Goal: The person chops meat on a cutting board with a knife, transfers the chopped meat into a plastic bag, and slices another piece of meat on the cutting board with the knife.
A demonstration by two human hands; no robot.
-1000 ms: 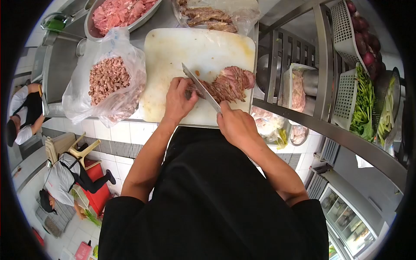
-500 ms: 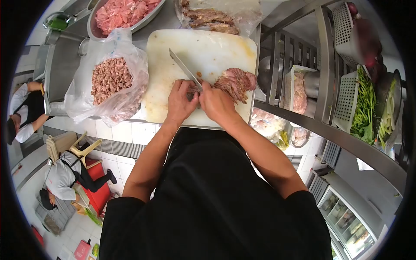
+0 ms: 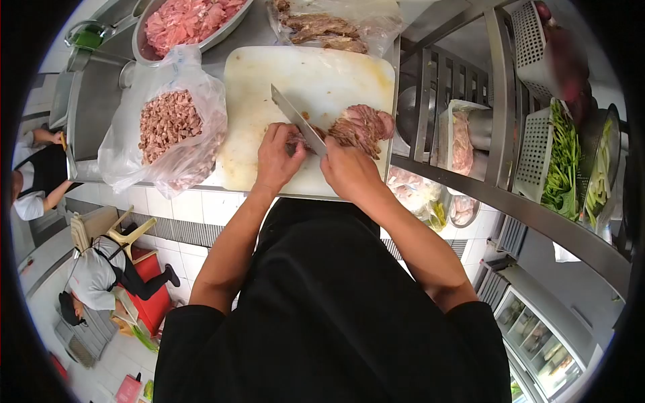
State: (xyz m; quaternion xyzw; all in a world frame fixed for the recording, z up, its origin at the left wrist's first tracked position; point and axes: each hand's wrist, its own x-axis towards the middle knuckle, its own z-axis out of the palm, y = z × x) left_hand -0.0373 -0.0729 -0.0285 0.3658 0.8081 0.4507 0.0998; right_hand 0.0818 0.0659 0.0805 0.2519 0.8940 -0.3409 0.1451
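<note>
On a white cutting board (image 3: 255,80), my left hand (image 3: 277,158) grips a small piece of cooked meat (image 3: 295,137) with its fingers bent. My right hand (image 3: 349,168) is closed round the handle of a knife (image 3: 299,119). The blade slants up and left, its flat side close to the left fingertips. Sliced meat (image 3: 363,126) lies fanned out on the board just beyond my right hand. The knife handle is mostly hidden by my fingers.
A plastic bag of diced meat (image 3: 169,126) lies left of the board, below a bowl of raw meat (image 3: 191,23). Bagged cooked meat (image 3: 322,30) lies behind. A metal rack (image 3: 500,101) holds greens (image 3: 563,161) at right. Two people (image 3: 94,279) (image 3: 41,168) are at left.
The knife and my right hand swung left toward my left hand, then back somewhat to the right. My left hand stays on the meat piece. The person at far left has shifted.
</note>
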